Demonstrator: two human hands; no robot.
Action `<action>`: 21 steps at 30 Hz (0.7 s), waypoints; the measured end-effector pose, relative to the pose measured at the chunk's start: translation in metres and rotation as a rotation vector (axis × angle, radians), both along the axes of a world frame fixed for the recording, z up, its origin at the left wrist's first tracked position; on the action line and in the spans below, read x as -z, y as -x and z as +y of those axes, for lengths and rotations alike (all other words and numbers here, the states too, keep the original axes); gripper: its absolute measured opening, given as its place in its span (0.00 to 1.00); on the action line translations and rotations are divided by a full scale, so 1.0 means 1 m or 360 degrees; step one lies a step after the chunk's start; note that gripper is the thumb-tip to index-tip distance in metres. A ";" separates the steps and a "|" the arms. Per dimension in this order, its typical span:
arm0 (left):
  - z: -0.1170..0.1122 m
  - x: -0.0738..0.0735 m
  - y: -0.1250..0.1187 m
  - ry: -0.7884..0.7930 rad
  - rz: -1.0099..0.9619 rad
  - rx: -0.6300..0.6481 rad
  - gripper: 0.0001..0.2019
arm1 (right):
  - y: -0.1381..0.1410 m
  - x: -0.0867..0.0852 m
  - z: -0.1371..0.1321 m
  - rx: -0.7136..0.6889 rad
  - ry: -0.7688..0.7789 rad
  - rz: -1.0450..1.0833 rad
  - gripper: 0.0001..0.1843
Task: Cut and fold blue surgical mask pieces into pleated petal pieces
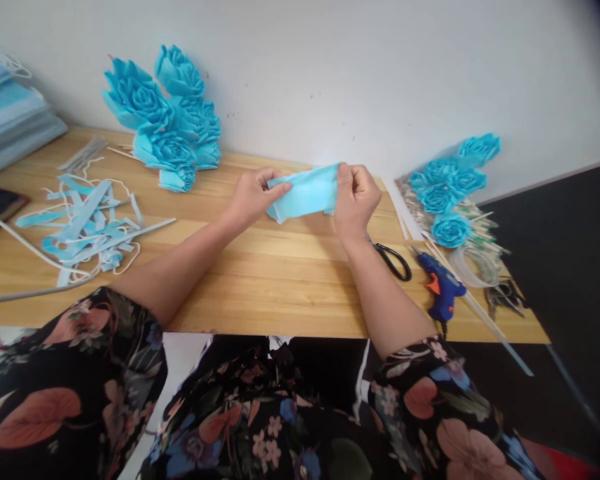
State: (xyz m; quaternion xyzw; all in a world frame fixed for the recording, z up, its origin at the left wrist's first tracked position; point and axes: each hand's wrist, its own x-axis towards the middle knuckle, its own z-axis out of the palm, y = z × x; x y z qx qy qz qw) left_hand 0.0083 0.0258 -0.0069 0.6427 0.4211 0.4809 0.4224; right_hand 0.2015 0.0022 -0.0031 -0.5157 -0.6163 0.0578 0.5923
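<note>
A light blue piece of mask fabric [310, 192] is stretched between my two hands, a little above the wooden table. My left hand [255, 197] pinches its left end between thumb and fingers. At the other end, my right hand [356, 200] is closed round the fabric with the thumb on top. Black-handled scissors [394, 261] lie just right of my right wrist; their blades are mostly hidden by it. A blue hot glue gun [441, 285] with an orange trigger rests farther right.
Blue fabric flowers [167, 120] stand against the wall at left, and more flowers [450, 179] lie at right. Cut strips and ear loops [90, 223] are heaped on the left of the table [260, 287]. Stacked masks [10, 113] sit at far left. A tape roll [474, 268] lies near the right edge.
</note>
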 end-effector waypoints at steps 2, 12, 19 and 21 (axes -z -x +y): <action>0.006 0.004 0.002 0.0079 -0.0149 -0.0041 0.07 | -0.002 0.001 0.002 0.0054 -0.0043 0.0004 0.26; 0.006 0.005 -0.003 0.0451 -0.0558 0.0078 0.12 | -0.001 0.004 0.002 0.0069 -0.0027 -0.0006 0.25; 0.005 0.006 -0.004 0.0470 -0.0663 0.0161 0.14 | -0.003 0.007 0.005 0.0124 -0.0079 0.0006 0.26; 0.005 0.006 -0.003 0.0466 -0.0675 0.0188 0.14 | -0.003 0.007 0.005 0.0144 -0.0090 -0.0017 0.26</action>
